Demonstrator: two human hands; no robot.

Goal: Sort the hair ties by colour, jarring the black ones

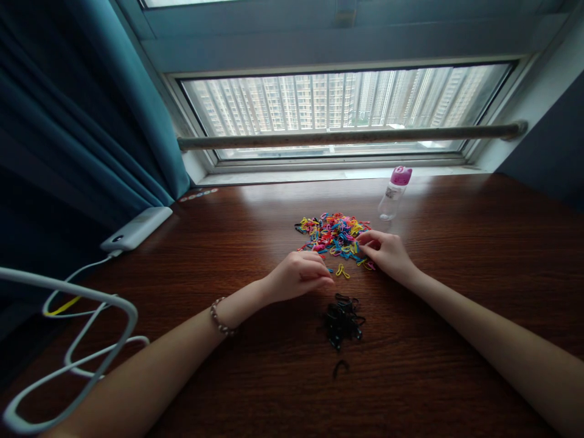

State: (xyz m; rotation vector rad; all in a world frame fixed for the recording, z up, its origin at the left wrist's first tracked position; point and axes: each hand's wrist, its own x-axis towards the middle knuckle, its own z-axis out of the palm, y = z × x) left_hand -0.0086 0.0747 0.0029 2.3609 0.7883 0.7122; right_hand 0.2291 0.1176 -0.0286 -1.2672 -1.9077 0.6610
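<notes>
A loose pile of small colourful rubber bands (335, 231) lies on the brown table. My right hand (385, 252) is at the pile's right edge, its thumb and forefinger pinched on a small band there. My left hand (303, 275) hovers at the near left of the pile, fingers curled together; whatever they may hold is hidden. Between the hands a yellow rubber band (342, 272) lies apart from the rest. Closer to me is a smaller heap of black rubber bands (342, 322), with a single black band (340, 367) in front of it.
A clear bottle with a pink cap (395, 193) stands behind my right hand. At the left are a white power bank (137, 230) and a looping white cable (123, 304), beside a blue curtain (91, 91). A window with a horizontal rail (347, 138) lies beyond the table (479, 255).
</notes>
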